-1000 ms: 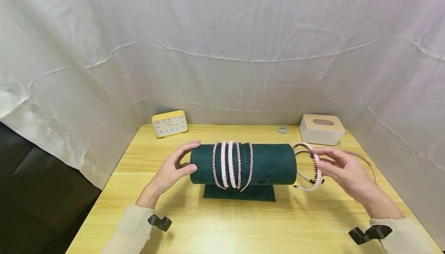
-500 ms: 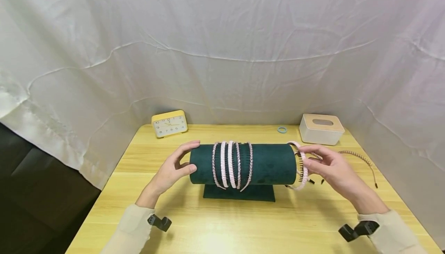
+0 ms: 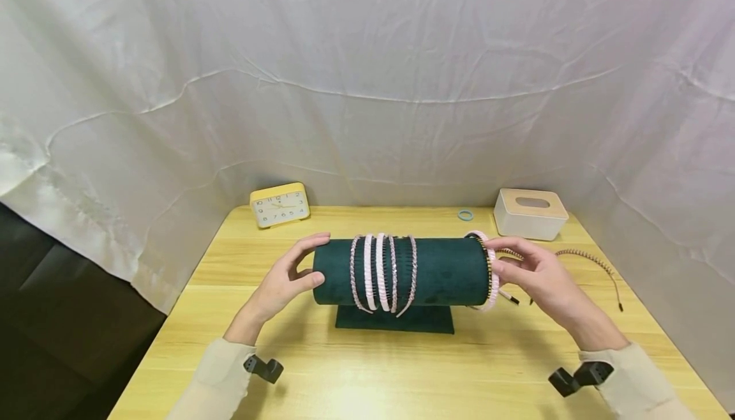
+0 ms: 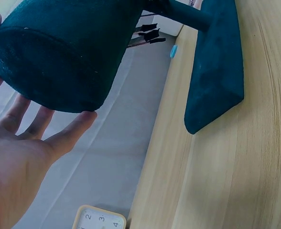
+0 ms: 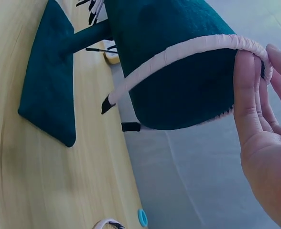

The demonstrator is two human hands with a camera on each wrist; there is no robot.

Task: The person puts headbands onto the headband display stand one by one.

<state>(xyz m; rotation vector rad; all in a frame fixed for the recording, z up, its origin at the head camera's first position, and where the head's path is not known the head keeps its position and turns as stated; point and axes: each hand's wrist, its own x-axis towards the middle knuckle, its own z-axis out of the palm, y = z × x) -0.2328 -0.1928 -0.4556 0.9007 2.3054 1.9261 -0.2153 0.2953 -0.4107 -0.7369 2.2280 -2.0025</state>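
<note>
A dark green velvet headband stand [image 3: 448,273], a thick roll on a flat foot, stands on the table. My left hand [image 3: 281,286] grips its left end, fingertips and thumb at the rim of the roll [image 4: 83,57] in the left wrist view. Several pink headbands [image 3: 381,273] sit side by side around the middle. My right hand [image 3: 545,283] pinches a pale pink wrapped headband [image 5: 174,55] between thumb and fingers. That band lies over the right rim of the roll, its dark tip hanging below; small comb teeth line its inner side.
Behind my right hand, another thin braided headband [image 3: 594,258] lies on the table [image 3: 367,369]. A yellow alarm clock [image 3: 280,205], a small blue ring [image 3: 466,215] and a white tissue box [image 3: 529,219] stand along the back. Pale curtains [image 3: 367,120] surround the table.
My right hand has moved left, bringing the pale pink headband from beside the stand onto its right rim. The braided headband behind shows more now. My left hand has stayed in place.
</note>
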